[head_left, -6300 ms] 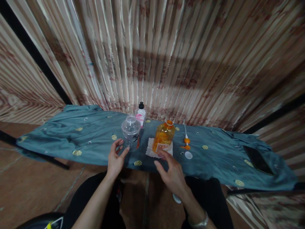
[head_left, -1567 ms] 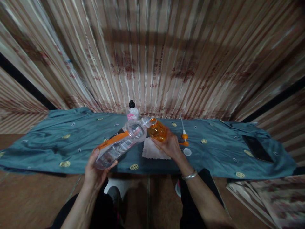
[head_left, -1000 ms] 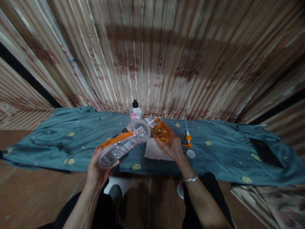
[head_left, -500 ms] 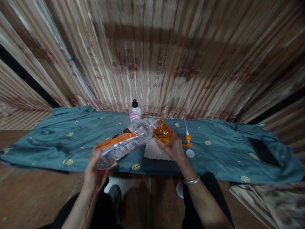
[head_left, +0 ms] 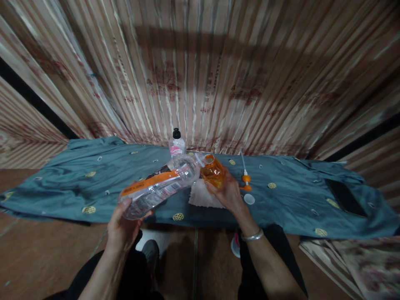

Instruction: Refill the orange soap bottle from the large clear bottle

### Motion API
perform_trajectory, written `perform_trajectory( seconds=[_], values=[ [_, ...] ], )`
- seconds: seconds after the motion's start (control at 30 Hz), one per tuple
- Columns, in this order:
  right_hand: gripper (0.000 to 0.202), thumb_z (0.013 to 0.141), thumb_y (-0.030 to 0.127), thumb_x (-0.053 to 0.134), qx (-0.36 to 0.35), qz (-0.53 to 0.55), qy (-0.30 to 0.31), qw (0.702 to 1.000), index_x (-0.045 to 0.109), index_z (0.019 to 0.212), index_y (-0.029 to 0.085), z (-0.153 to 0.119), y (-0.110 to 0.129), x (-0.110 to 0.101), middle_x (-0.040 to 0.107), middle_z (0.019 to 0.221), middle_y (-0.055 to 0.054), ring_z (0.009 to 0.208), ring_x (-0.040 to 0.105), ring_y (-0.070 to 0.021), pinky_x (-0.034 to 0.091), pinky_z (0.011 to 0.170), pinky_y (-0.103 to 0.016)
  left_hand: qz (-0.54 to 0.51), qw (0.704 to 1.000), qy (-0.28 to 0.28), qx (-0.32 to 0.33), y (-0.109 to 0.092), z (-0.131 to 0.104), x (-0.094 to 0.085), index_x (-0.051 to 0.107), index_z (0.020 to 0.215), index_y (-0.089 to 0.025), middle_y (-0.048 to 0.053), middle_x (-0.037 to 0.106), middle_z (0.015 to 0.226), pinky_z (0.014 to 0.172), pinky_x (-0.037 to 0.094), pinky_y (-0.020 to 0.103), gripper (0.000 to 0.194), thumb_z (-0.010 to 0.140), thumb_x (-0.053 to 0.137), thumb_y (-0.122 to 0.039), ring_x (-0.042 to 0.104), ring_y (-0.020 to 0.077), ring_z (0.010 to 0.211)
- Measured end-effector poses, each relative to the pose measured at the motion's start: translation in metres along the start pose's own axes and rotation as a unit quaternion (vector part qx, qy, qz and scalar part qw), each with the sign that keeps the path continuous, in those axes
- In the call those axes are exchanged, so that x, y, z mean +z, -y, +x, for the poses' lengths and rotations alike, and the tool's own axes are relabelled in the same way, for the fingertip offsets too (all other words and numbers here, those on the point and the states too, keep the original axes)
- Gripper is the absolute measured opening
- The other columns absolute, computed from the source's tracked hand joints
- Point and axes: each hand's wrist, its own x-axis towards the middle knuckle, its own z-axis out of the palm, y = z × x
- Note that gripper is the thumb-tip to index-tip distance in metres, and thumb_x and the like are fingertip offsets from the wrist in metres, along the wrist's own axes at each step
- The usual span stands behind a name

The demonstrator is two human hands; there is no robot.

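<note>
My left hand is wrapped round the base of a clear plastic bottle with an orange and white label. The bottle lies tilted, its neck up and to the right, against the mouth of an orange bottle. My right hand grips that orange bottle, which leans left with its mouth open. Beneath the hands a white cloth is partly hidden. An orange and white pump top with a clear tube lies right of my right hand, beside a small white disc.
Behind the clear bottle stands another bottle with a black cap. A black phone lies at the right on the teal patterned cloth. A striped curtain hangs behind. My legs and shoes are below the front edge.
Both hands and both bottles keep nearly the same pose. The clear bottle's base has shifted very slightly up and left. The whole view has moved a little.
</note>
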Motion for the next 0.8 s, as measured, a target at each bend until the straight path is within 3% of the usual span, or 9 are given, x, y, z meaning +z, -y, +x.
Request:
perform_trajectory(
  seconds=[0.13, 0.33, 0.6, 0.8],
  values=[
    [0.06, 0.089, 0.043, 0.077, -0.008, -0.009, -0.003, 1.0, 0.063, 0.14, 0.016, -0.002, 0.002, -0.002, 0.079, 0.128, -0.019, 0.117, 0.078, -0.038, 0.065, 0.101, -0.054, -0.002, 1.0, 0.005, 0.0, 0.002, 0.003, -0.008, 0.076, 0.087, -0.016, 0.006, 0.082, 0.086, 0.048, 0.066, 0.031, 0.051, 0.048, 0.101, -0.036, 0.075, 0.0238, 0.069],
    [0.066, 0.089, 0.045, 0.078, -0.024, -0.041, -0.022, 0.999, 0.06, 0.144, 0.013, -0.005, -0.002, -0.002, 0.079, 0.128, -0.021, 0.118, 0.077, -0.0394, 0.065, 0.101, -0.054, -0.004, 0.999, 0.025, -0.028, 0.002, 0.01, -0.023, 0.075, 0.101, -0.017, 0.009, 0.083, 0.097, 0.053, 0.069, 0.035, 0.049, 0.058, 0.097, -0.028, 0.078, 0.0282, 0.077],
    [0.064, 0.094, 0.048, 0.073, -0.06, -0.062, -0.038, 0.996, 0.058, 0.144, 0.012, -0.007, -0.005, 0.003, 0.08, 0.124, -0.02, 0.115, 0.078, -0.0364, 0.066, 0.098, -0.052, 0.003, 1.0, -0.01, -0.005, 0.0, 0.004, -0.009, 0.073, 0.082, -0.016, 0.006, 0.083, 0.09, 0.044, 0.065, 0.032, 0.058, 0.039, 0.105, -0.039, 0.076, 0.0235, 0.067],
    [0.064, 0.096, 0.051, 0.071, -0.08, -0.073, -0.041, 0.993, 0.057, 0.144, 0.011, -0.007, -0.009, 0.004, 0.078, 0.126, -0.022, 0.115, 0.078, -0.0374, 0.066, 0.097, -0.054, 0.01, 0.999, -0.033, 0.003, -0.006, 0.0, -0.003, 0.075, 0.086, -0.015, 0.005, 0.082, 0.087, 0.042, 0.064, 0.031, 0.069, 0.031, 0.107, -0.039, 0.074, 0.0218, 0.065]
  ],
)
